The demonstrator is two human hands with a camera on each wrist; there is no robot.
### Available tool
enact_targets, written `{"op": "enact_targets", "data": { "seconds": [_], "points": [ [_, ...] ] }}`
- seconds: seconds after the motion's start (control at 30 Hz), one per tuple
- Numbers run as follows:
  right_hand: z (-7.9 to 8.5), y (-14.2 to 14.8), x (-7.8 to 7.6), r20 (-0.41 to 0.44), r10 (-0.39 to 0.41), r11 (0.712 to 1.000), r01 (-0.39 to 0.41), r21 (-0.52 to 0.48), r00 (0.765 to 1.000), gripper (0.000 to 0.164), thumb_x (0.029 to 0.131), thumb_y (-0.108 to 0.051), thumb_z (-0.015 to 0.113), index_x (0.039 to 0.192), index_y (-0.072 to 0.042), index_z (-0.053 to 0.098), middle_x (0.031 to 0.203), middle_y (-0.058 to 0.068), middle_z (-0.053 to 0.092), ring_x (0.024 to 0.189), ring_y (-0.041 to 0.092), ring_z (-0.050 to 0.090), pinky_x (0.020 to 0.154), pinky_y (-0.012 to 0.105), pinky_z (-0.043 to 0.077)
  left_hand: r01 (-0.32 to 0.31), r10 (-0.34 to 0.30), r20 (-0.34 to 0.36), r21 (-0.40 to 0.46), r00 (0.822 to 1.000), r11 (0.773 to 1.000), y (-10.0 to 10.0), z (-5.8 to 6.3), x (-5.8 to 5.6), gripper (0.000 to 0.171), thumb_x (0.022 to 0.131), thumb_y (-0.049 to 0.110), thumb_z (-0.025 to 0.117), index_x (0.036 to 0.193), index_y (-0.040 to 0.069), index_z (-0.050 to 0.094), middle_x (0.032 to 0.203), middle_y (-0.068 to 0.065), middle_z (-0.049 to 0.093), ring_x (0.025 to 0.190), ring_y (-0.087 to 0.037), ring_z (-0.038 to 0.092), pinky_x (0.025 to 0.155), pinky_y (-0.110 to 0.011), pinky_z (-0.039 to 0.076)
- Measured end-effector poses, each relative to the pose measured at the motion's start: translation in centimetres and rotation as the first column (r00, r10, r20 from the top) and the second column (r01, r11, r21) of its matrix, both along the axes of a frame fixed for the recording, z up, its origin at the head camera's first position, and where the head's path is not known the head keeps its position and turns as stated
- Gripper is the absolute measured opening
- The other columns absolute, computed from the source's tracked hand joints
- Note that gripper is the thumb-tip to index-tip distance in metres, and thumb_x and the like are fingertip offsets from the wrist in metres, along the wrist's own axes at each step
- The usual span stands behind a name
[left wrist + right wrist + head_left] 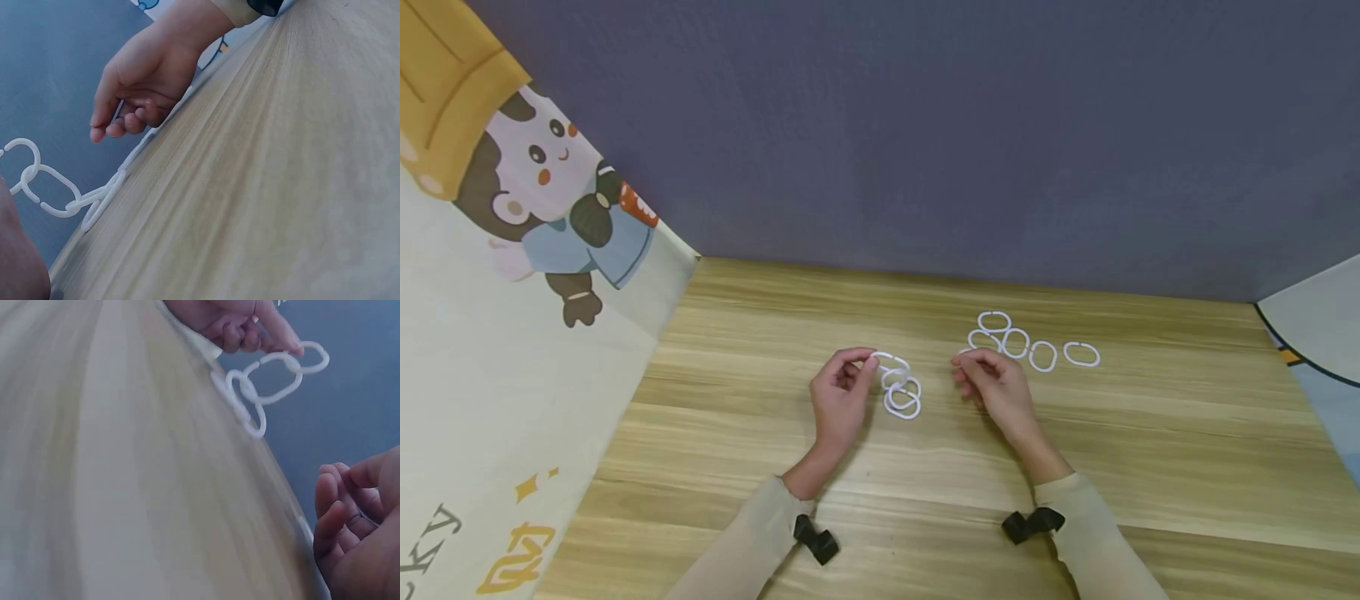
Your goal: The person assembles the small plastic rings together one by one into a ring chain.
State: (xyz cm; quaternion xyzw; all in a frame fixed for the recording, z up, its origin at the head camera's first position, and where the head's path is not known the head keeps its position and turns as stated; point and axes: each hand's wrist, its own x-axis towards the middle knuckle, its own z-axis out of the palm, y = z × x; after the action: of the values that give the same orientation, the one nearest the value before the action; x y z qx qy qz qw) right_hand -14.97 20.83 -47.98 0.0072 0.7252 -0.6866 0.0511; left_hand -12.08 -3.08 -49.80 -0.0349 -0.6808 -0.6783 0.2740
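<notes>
My left hand (841, 392) pinches the end link of a short chain of white plastic links (902, 403) between thumb and forefinger. Several oval links hang joined from it, the lowest ones at the tabletop, as the left wrist view shows with the chain (59, 187). To the right, my right hand (996, 387) hovers close over the near end of a group of loose white links (1017, 343). Its fingers curl loosely, with no link visible between them in the right wrist view. A white edge shows beside its fingertips in the head view, mostly hidden by the hand.
The loose links lie on a wood-grain table (737, 492), one oval link (1081, 354) apart at the right. A dark blue-grey wall (925, 142) rises behind the table. On the left stands a pale panel with a cartoon figure (557, 192).
</notes>
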Motion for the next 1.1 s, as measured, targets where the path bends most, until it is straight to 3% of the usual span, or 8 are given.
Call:
{"op": "enact_targets", "data": {
  "seconds": [0.27,0.57,0.8,0.9,1.1],
  "points": [
    [-0.6,1.8,-0.8,-0.063,-0.011,1.0,0.012,0.016,0.998,0.022,0.111,-0.003,0.065,0.115,0.018,0.071,0.086,0.001,0.079,0.067,0.01,0.069,0.054,0.019,0.054,-0.003,0.003,0.02,0.007,1.0,1.0,0.4,-0.1,-0.3,0.008,0.098,-0.004,0.081,0.106,-0.006,0.079,0.094,-0.023,0.076,0.064,-0.004,0.051,0.056,-0.013,0.04],
    [-0.7,3.4,-1.9,-0.113,-0.011,0.999,0.016,0.05,0.994,0.019,0.111,-0.001,0.062,0.112,0.016,0.073,0.079,0.0,0.074,0.063,0.01,0.064,0.049,0.018,0.044,-0.023,0.023,0.021,0.008,1.0,1.0,0.9,0.0,-0.7,0.009,0.097,-0.004,0.082,0.105,-0.005,0.079,0.094,-0.024,0.076,0.063,-0.005,0.051,0.056,-0.013,0.04],
    [-1.0,4.3,-2.8,-0.171,-0.018,0.997,0.03,0.066,0.985,0.017,0.11,0.003,0.063,0.11,0.016,0.074,0.083,0.012,0.074,0.063,0.01,0.064,0.051,0.018,0.049,-0.03,0.029,0.03,0.01,0.999,1.0,1.3,0.1,-1.1,0.008,0.096,-0.005,0.082,0.104,-0.006,0.079,0.094,-0.024,0.077,0.063,-0.005,0.05,0.056,-0.013,0.04],
    [-1.2,4.7,-3.2,-0.198,-0.029,0.99,0.055,0.127,0.98,0.012,0.106,0.005,0.068,0.109,0.015,0.075,0.083,0.021,0.074,0.061,0.007,0.061,0.052,0.017,0.049,-0.035,0.035,0.035,0.013,0.999,0.999,1.6,0.2,-1.2,0.008,0.096,-0.005,0.081,0.104,-0.006,0.079,0.093,-0.024,0.076,0.063,-0.004,0.051,0.056,-0.013,0.04],
    [-2.0,5.5,-4.1,-0.321,-0.011,0.962,0.099,0.256,0.947,0.008,0.092,0.009,0.083,0.099,0.004,0.082,0.084,0.016,0.074,0.067,0.003,0.058,0.059,0.013,0.046,-0.042,0.042,0.023,0.016,0.999,0.999,1.9,0.1,-1.7,0.008,0.096,-0.006,0.082,0.104,-0.007,0.079,0.093,-0.025,0.076,0.062,-0.004,0.05,0.055,-0.013,0.039]
  ]
}}
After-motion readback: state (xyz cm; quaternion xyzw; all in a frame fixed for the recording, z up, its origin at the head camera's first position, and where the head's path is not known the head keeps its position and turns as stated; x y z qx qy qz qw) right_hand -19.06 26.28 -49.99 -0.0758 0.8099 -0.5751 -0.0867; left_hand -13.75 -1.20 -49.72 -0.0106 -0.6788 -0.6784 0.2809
